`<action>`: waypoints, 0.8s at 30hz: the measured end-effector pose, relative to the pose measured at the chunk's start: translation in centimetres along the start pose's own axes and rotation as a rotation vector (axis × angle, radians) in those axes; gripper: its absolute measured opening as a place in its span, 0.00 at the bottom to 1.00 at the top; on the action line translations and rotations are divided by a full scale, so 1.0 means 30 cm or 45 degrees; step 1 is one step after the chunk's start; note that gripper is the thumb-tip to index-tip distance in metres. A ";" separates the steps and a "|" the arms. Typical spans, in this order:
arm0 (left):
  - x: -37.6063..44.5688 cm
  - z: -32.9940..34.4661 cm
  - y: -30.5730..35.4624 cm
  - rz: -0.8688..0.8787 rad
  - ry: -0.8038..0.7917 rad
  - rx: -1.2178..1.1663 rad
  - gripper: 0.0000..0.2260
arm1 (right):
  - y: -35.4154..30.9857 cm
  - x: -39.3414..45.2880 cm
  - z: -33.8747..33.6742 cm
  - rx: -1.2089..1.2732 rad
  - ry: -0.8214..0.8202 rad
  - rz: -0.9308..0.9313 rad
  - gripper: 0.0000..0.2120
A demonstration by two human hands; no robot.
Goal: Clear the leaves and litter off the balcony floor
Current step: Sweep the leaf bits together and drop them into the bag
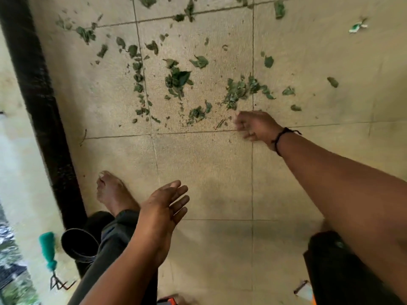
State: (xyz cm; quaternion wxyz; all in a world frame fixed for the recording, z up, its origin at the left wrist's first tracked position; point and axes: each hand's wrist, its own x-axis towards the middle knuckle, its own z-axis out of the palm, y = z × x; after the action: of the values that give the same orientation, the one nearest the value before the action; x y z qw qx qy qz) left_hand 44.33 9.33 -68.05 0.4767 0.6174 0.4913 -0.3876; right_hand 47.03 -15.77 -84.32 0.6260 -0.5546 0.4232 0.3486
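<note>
Several green leaves (pixel 178 79) and torn scraps lie scattered over the beige tiled balcony floor (pixel 204 168), thickest in the middle and far part. A clump of leaves (pixel 239 91) sits just beyond my right hand (pixel 255 125), which reaches out low over the floor with fingers curled; blur hides whether it holds anything. A white and green bit of litter (pixel 357 26) lies at the far right. My left hand (pixel 165 205) hovers nearer me, fingers straight and holding nothing.
A black railing base (pixel 44 111) runs along the left edge. My bare foot (pixel 112 192) stands beside it. A dark round pot (pixel 79 244) and a green-handled hand rake (pixel 50 258) lie at the lower left. A dark object (pixel 337 267) sits at the lower right.
</note>
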 end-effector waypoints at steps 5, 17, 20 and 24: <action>0.055 0.027 0.055 0.102 -0.084 0.122 0.08 | 0.125 -0.011 0.040 -0.512 -0.302 0.427 0.17; 0.124 -0.128 0.170 0.290 0.018 0.233 0.04 | -0.111 0.075 0.430 -1.014 0.285 -0.516 0.09; 0.123 -0.178 0.215 0.520 0.057 0.499 0.06 | -0.129 0.074 0.585 -1.508 0.136 -0.648 0.18; 0.135 -0.279 0.253 0.894 0.162 1.031 0.19 | -0.150 0.097 0.773 -1.939 0.052 -0.782 0.30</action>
State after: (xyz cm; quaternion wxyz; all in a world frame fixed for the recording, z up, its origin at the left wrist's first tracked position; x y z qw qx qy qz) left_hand 52.71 17.92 -68.25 0.2708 0.9010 0.0946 -0.3254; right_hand 55.58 6.44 -84.58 0.1377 -0.9249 -0.0887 0.3431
